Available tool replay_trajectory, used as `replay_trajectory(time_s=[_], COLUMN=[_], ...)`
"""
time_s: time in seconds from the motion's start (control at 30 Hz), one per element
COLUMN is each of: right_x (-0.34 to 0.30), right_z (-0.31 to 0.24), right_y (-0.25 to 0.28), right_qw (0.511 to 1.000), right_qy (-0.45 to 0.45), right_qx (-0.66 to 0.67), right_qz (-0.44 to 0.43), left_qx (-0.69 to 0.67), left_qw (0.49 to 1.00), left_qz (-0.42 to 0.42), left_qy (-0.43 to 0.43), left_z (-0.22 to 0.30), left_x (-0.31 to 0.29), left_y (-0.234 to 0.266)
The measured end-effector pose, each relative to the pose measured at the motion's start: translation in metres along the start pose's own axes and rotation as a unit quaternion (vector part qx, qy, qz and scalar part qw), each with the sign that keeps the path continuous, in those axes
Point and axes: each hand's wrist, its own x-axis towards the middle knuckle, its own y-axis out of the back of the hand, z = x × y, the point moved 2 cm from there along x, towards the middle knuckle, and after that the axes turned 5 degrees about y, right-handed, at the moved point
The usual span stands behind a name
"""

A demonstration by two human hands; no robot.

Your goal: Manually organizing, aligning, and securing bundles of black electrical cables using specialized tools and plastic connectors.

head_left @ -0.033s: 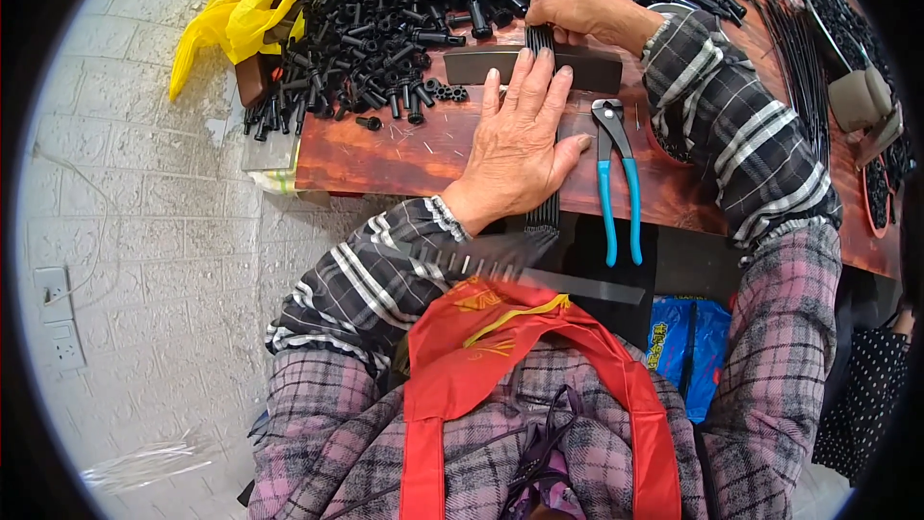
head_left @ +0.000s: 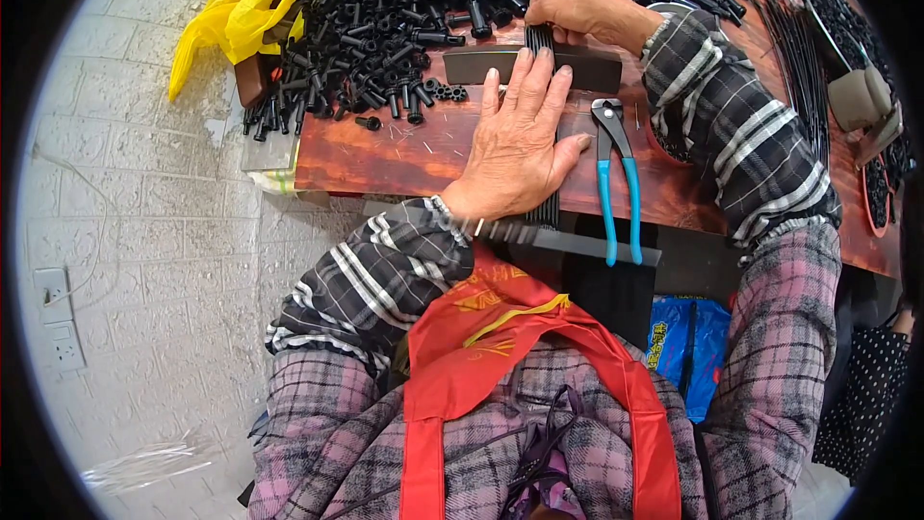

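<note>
A bundle of thin black rods (head_left: 539, 37) lies across a dark grey bar (head_left: 595, 68) on the table and runs toward its front edge. My left hand (head_left: 520, 140) is spread flat over the bundle and the bar, fingers stretched forward, covering the middle of the rods. At the far side of the bar my right hand (head_left: 570, 8) pinches the rods' far ends. Pliers (head_left: 632, 197) with blue handles lie to the right of my left hand. A grey strip-like bar (head_left: 597, 248), partly blurred, is just off the table's front edge.
Loose black plastic fittings (head_left: 385, 29) are heaped across the back and left. A yellow plastic bag (head_left: 245, 10) sits at the far left. More thin black rods (head_left: 804, 77) lie at the right. My red apron (head_left: 433, 366) and a blue package (head_left: 688, 351) are below.
The blurred grey bar in front of the table has moved up toward the table edge and slightly right. Both hands, the rods and the pliers have stayed in place.
</note>
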Motion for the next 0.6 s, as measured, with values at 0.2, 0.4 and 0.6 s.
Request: replay_trajectory(time_s=[0.2, 0.4, 0.6], right_x=[0.000, 0.003, 0.001], right_z=[0.000, 0.015, 0.019], right_y=[0.003, 0.008, 0.002], right_qw=[0.998, 0.987, 0.992], right_qy=[0.035, 0.139, 0.099], right_qx=[-0.053, -0.081, -0.014], right_qz=[-0.026, -0.023, -0.076], left_qx=[0.017, 0.005, 0.007], left_qw=[1.000, 1.000, 1.000], left_qz=[0.001, 0.003, 0.000], left_qy=[0.005, 0.014, 0.000], left_z=[0.000, 0.002, -0.002], left_x=[-0.001, 0.000, 0.000], left_y=[0.001, 0.000, 0.000])
